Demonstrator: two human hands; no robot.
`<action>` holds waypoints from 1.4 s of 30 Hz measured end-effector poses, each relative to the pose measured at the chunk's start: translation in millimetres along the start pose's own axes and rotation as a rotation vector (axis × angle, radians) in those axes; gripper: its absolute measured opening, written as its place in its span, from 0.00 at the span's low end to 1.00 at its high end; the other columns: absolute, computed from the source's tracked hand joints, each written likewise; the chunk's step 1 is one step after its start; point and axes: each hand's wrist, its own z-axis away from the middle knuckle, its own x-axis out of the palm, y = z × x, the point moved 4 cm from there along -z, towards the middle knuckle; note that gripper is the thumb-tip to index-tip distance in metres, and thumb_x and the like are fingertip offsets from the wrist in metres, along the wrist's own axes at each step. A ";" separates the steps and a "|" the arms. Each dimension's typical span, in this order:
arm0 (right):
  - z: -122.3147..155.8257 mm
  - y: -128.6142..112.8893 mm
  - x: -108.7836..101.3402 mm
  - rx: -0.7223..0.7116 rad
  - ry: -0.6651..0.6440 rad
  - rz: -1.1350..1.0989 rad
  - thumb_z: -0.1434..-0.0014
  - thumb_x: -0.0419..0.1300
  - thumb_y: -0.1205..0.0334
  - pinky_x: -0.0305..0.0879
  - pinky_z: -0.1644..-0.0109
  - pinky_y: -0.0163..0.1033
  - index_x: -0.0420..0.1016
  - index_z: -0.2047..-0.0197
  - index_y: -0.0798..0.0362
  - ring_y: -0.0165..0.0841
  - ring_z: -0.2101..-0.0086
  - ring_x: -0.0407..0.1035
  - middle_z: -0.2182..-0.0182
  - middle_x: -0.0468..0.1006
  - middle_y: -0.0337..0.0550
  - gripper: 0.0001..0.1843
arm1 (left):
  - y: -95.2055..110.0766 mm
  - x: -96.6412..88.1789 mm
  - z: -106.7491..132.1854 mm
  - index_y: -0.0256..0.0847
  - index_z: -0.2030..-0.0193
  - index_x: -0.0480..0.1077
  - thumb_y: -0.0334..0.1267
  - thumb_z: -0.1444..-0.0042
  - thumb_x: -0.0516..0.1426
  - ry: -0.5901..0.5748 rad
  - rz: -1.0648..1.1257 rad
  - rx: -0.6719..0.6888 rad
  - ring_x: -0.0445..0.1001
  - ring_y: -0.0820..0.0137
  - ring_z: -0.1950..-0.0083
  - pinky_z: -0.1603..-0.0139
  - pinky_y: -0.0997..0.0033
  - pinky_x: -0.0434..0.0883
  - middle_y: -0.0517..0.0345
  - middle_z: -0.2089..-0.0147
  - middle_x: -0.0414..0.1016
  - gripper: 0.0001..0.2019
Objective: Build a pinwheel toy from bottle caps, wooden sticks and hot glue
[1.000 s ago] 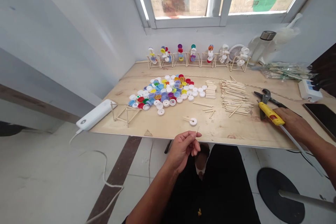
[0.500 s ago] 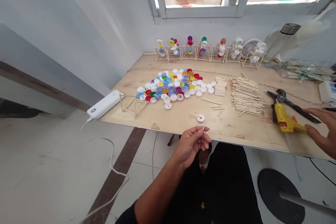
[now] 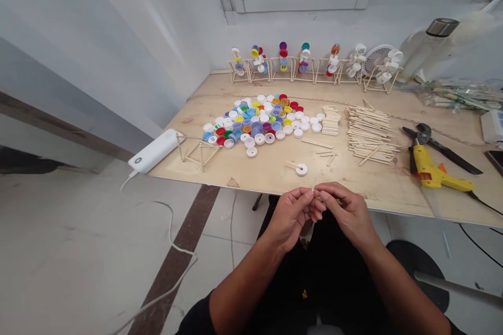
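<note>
Just in front of the table's near edge, my left hand (image 3: 293,214) is closed in a pinch on a short wooden stick (image 3: 313,189), whose pale tip shows above the fingertips. My right hand (image 3: 349,214) meets it there, thumb and forefinger pinched at the same stick; most of the stick is hidden by fingers. Beyond them on the table lies a white bottle cap (image 3: 302,170) with a stick (image 3: 291,165) touching it. To the right, the yellow glue gun (image 3: 430,170) rests on its side, touched by neither hand.
A pile of coloured bottle caps (image 3: 255,121) covers the table's middle. Stick bundles (image 3: 371,136) lie right of it, near black-handled pliers (image 3: 444,149). A stick frame (image 3: 202,153) and a white power bank-like box (image 3: 157,151) sit left. Cap-wheel models (image 3: 283,63) line the back.
My right hand has come from beside the glue gun to meet my left hand at the stick. The view has tilted slightly downward.
</note>
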 end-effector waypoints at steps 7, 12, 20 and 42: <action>2.2 1.4 17.7 0.178 0.075 -0.263 0.46 0.61 0.50 0.70 0.65 0.39 0.77 0.65 0.52 0.35 0.66 0.72 0.71 0.77 0.42 0.13 | -5.3 -1.0 -1.5 0.34 0.71 0.72 0.44 0.52 0.63 0.036 0.013 0.019 0.67 0.77 0.76 0.72 0.76 0.64 0.57 0.76 0.71 0.13; -0.7 1.5 23.6 0.250 0.104 -0.335 0.49 0.62 0.48 0.68 0.72 0.38 0.75 0.66 0.52 0.33 0.73 0.70 0.77 0.75 0.40 0.15 | -6.4 -3.1 -0.6 0.34 0.72 0.72 0.46 0.51 0.62 0.034 -0.056 0.029 0.66 0.76 0.77 0.75 0.75 0.62 0.56 0.76 0.72 0.15; -20.9 9.7 0.8 0.191 0.161 -0.254 0.48 0.62 0.49 0.64 0.63 0.35 0.71 0.67 0.54 0.29 0.71 0.68 0.72 0.76 0.41 0.15 | 23.7 -23.2 1.6 0.39 0.60 0.74 0.43 0.45 0.56 0.265 -0.603 0.404 0.66 0.74 0.75 0.70 0.74 0.64 0.58 0.73 0.74 0.12; -52.4 19.3 1.6 -0.014 0.060 0.534 0.45 0.55 0.56 0.61 0.68 0.35 0.77 0.68 0.51 0.30 0.74 0.67 0.74 0.77 0.39 0.12 | 63.1 -38.7 -53.3 0.42 0.60 0.73 0.33 0.41 0.53 0.071 -1.637 0.886 0.69 0.65 0.49 0.46 0.60 0.60 0.57 0.57 0.78 0.07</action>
